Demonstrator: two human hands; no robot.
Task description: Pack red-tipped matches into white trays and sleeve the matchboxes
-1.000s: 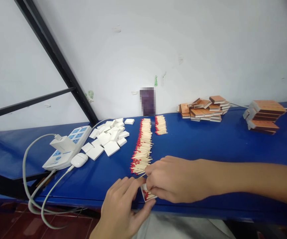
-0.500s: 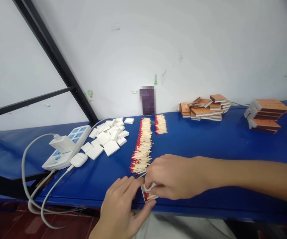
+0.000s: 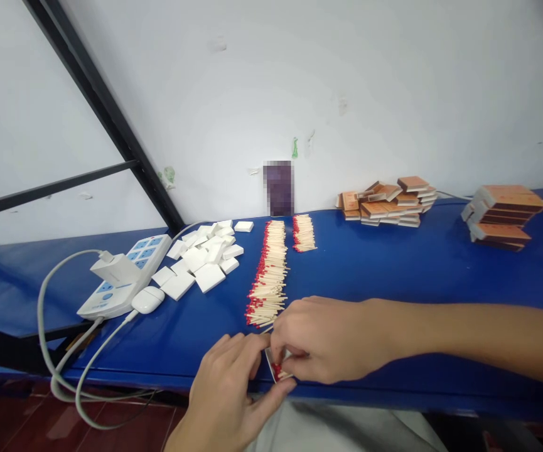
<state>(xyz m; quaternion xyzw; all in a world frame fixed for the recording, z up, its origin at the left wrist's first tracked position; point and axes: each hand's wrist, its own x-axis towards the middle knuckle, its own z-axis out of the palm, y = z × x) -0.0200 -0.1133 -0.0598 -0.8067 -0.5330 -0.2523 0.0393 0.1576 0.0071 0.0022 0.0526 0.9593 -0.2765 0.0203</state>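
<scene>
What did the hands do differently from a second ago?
The right hand curled its fingertips lower over the little match tray, hiding more of it; the left hand kept gripping the tray. The match rows, white trays and orange boxes stayed put.

On the bench (image 3: 393, 270), at its near edge, a matchbox tray (image 3: 278, 369) sat between the left hand (image 3: 226, 395) and the right hand (image 3: 327, 339). Just behind it a long row of matches (image 3: 268, 276) ran toward the wall, with a short row of matches (image 3: 304, 234) right of its far end. Left of the rows lay a heap of inner trays (image 3: 203, 257), then an earbud case (image 3: 147, 300) and a power strip (image 3: 123, 276). Far right, by the wall, sat a pile of matchbox sleeves (image 3: 388, 204), and a stack of matchboxes (image 3: 501, 216) right of it.
</scene>
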